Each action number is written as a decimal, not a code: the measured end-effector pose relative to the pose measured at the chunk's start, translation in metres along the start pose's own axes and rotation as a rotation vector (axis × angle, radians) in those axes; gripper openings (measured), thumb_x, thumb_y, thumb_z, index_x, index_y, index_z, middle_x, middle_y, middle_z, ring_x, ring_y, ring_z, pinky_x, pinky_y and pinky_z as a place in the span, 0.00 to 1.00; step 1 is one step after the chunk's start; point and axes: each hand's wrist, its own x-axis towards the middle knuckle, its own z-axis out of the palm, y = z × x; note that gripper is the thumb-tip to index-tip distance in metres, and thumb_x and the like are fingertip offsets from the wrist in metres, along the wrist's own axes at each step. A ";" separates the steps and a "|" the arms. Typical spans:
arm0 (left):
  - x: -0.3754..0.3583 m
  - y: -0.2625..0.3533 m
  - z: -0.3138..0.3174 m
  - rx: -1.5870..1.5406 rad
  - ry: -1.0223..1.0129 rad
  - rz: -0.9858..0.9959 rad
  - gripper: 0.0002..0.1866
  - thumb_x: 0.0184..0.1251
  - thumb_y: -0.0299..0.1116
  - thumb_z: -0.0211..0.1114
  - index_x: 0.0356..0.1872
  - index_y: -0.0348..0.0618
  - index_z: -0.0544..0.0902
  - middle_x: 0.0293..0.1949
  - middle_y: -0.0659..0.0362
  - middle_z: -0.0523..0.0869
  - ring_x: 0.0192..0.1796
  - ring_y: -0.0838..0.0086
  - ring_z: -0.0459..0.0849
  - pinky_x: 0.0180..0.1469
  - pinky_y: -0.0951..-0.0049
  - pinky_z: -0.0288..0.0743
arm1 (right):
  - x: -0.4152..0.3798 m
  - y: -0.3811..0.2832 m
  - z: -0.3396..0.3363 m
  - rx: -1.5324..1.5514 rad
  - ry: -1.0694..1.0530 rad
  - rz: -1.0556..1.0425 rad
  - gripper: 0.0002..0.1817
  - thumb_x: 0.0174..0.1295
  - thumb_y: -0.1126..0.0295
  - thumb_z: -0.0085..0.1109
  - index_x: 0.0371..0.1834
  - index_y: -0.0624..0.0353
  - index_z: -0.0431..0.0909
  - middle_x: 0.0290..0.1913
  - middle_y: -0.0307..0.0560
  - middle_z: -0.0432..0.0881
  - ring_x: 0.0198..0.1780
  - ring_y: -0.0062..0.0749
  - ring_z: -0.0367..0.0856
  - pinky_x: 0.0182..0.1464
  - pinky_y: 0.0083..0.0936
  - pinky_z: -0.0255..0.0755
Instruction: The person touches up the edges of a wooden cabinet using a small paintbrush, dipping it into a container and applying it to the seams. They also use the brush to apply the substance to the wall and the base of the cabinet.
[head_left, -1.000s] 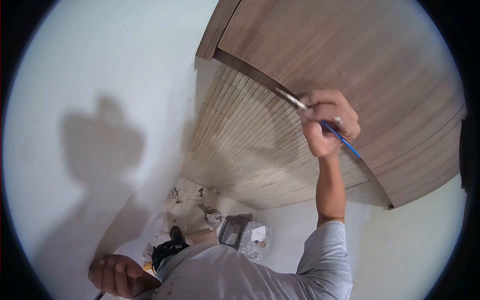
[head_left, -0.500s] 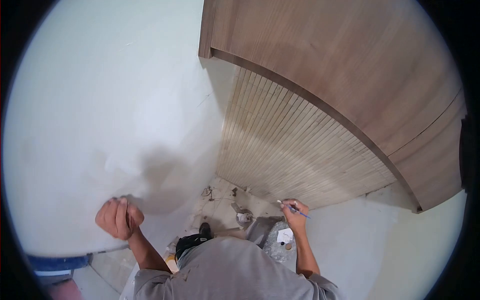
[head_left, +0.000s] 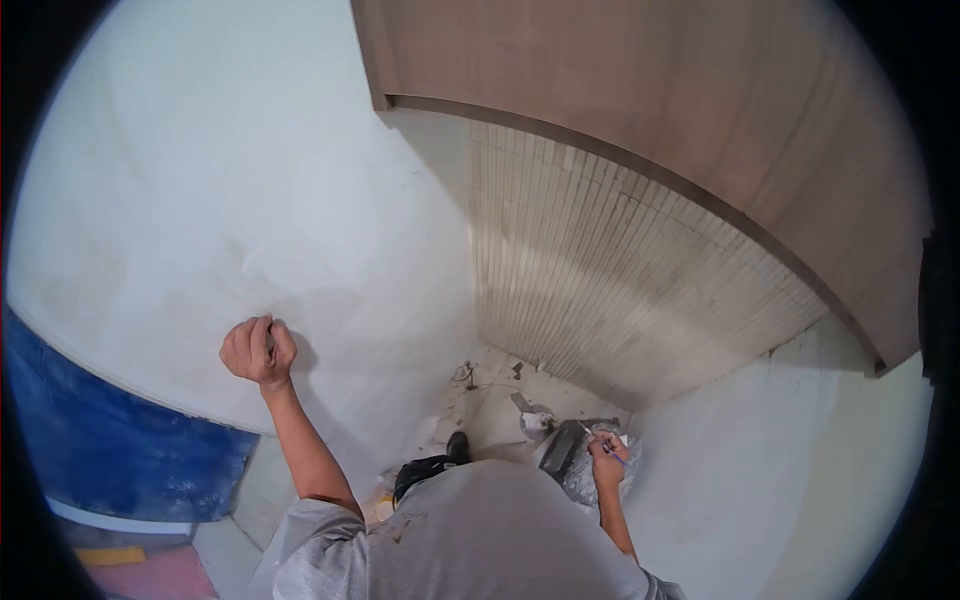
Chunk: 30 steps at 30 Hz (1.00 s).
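Observation:
My left hand [head_left: 260, 352] is closed with its fingers curled, close to the white wall [head_left: 350, 230]. Whatever its fingers hold, if anything, cannot be made out. Lower right, my right hand [head_left: 607, 462] is closed around a slim blue-handled brush [head_left: 620, 460], whose pale tip sticks out past the fingers; the bristles are too small to see clearly. That hand is above a clear plastic-wrapped bundle [head_left: 580, 485] and beside a dark grey box-like thing [head_left: 563, 450].
A brown wooden cabinet [head_left: 620, 90] juts out overhead at the upper right, above a ribbed beige wall panel [head_left: 600, 250]. Debris lies on the floor [head_left: 485, 405] around a black shoe [head_left: 458, 447]. A blue sheet [head_left: 110, 430] is at the left, near a pink item [head_left: 150, 575].
My view has shifted, bringing more of the blue sheet in. My left hand is higher against the wall, still closed. My right hand has moved down over the plastic-wrapped bundle with the brush.

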 end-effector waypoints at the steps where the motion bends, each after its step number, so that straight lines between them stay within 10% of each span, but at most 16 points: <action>1: 0.001 0.002 -0.002 0.010 -0.009 0.004 0.07 0.48 0.22 0.69 0.28 0.47 0.88 0.29 0.62 0.86 0.33 0.65 0.84 0.35 0.66 0.73 | -0.003 0.004 -0.007 0.014 0.002 0.007 0.03 0.64 0.76 0.68 0.38 0.64 0.86 0.30 0.39 0.86 0.30 0.20 0.82 0.36 0.19 0.75; 10: 0.012 0.017 -0.024 -0.117 -0.191 -0.203 0.11 0.55 0.22 0.69 0.40 0.44 0.89 0.42 0.56 0.88 0.47 0.60 0.85 0.49 0.61 0.77 | -0.035 0.122 -0.094 0.141 0.106 0.038 0.11 0.73 0.66 0.60 0.41 0.62 0.87 0.32 0.41 0.87 0.27 0.24 0.85 0.31 0.21 0.75; 19: 0.037 0.023 -0.026 0.014 -0.268 0.118 0.13 0.55 0.27 0.69 0.44 0.46 0.90 0.54 0.54 0.85 0.61 0.55 0.79 0.63 0.55 0.75 | -0.055 0.220 -0.155 0.051 0.173 0.133 0.09 0.74 0.66 0.60 0.39 0.60 0.83 0.28 0.34 0.81 0.26 0.16 0.76 0.29 0.21 0.70; 26: 0.014 -0.015 0.012 0.148 -0.297 0.346 0.23 0.68 0.51 0.66 0.59 0.52 0.85 0.63 0.50 0.85 0.64 0.51 0.79 0.70 0.49 0.72 | -0.076 0.228 -0.179 0.003 0.308 0.256 0.11 0.66 0.65 0.67 0.42 0.63 0.86 0.31 0.40 0.85 0.29 0.19 0.80 0.31 0.22 0.76; 30: 0.014 -0.012 0.022 0.320 -0.207 0.290 0.24 0.71 0.63 0.64 0.56 0.62 0.88 0.60 0.68 0.86 0.68 0.65 0.75 0.66 0.62 0.70 | -0.085 0.248 -0.191 -0.120 0.412 0.224 0.11 0.66 0.67 0.67 0.42 0.65 0.87 0.33 0.42 0.87 0.31 0.23 0.83 0.35 0.25 0.79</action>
